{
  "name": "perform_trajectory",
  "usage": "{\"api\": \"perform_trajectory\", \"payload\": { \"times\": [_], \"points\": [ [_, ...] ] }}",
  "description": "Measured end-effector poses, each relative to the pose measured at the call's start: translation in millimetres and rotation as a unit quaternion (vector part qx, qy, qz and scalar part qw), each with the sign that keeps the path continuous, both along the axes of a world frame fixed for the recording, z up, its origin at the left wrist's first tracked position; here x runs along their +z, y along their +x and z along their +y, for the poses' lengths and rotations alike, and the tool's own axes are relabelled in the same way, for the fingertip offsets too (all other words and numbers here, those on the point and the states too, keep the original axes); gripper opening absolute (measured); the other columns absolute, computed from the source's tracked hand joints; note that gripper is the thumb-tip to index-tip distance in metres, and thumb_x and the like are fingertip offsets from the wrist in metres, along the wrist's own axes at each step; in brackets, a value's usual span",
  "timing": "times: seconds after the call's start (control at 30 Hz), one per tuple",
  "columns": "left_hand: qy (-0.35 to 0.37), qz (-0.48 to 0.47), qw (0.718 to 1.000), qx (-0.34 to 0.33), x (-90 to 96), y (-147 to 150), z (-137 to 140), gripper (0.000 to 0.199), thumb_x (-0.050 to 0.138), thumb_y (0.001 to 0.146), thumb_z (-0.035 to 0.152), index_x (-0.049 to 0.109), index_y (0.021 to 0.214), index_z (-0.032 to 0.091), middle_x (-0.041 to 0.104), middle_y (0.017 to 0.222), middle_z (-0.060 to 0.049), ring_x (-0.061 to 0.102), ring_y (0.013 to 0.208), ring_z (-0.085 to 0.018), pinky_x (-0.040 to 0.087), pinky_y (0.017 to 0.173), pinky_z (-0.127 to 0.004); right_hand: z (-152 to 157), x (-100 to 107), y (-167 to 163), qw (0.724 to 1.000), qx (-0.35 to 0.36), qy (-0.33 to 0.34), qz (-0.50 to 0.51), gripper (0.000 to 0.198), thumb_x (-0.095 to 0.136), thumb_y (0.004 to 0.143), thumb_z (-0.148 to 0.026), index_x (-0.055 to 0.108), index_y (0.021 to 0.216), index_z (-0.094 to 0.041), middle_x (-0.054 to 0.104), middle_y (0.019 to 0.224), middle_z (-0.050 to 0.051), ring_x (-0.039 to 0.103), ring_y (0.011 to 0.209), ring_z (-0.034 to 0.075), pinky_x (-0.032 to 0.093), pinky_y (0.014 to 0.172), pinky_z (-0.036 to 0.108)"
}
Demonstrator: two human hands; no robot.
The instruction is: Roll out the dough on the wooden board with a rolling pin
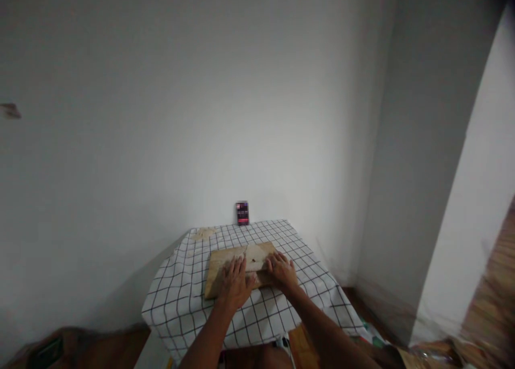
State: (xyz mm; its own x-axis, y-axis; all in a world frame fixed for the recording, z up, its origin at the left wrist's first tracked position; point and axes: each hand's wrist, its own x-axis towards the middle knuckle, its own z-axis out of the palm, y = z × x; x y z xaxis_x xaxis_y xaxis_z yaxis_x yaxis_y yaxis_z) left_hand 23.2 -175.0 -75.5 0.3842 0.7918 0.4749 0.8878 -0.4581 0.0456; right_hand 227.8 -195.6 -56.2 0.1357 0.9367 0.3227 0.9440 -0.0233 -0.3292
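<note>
A wooden board (214, 270) lies on a table under a white cloth with dark grid lines. On its middle and right part is a pale, flat piece (257, 255) that looks like dough, with a small dark spot near its centre. My left hand (236, 280) rests palm down on the board and the pale piece's left side, fingers stretched forward and thumb pointing right. At the right edge lies my right hand (282, 270), palm down, its fingers slightly bent over the pale piece and board. Neither hand visibly grasps anything. What is under the palms is hidden.
A phone (242, 213) with a lit screen leans on the wall at the back of the checked tablecloth (309, 278). Pale powder or residue (204, 233) marks the cloth's far left corner. Walls stand behind and to the right. Blurred items lie low at the right.
</note>
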Motion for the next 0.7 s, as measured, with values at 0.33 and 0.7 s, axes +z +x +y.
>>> {"api": "perform_trajectory", "payload": {
  "times": [0.33,0.7],
  "points": [
    [-0.018,-0.002,1.0,0.01,-1.0,4.0,10.7,0.063,0.05,0.101,0.046,0.052,0.157,0.018,0.051,0.166,-0.015,0.044,0.155,-0.036,0.035,0.128,-0.061,7.5,-13.4,9.5,0.999,0.041,0.032,0.015,0.048,0.046,0.107,-0.058,0.064,0.14,-0.028,0.061,0.152,0.01,0.046,0.146,0.031,0.039,0.117,0.051],
    [-0.033,-0.002,0.999,0.019,6.5,7.5,34.0,0.058,0.047,0.103,0.052,0.063,0.147,0.018,0.065,0.153,-0.015,0.058,0.142,-0.035,0.042,0.123,-0.058,39.6,-25.4,10.2,0.998,0.017,0.063,0.005,0.04,0.051,0.105,-0.053,0.067,0.134,-0.03,0.06,0.153,0.01,0.05,0.141,0.03,0.047,0.108,0.046]
  ]
}}
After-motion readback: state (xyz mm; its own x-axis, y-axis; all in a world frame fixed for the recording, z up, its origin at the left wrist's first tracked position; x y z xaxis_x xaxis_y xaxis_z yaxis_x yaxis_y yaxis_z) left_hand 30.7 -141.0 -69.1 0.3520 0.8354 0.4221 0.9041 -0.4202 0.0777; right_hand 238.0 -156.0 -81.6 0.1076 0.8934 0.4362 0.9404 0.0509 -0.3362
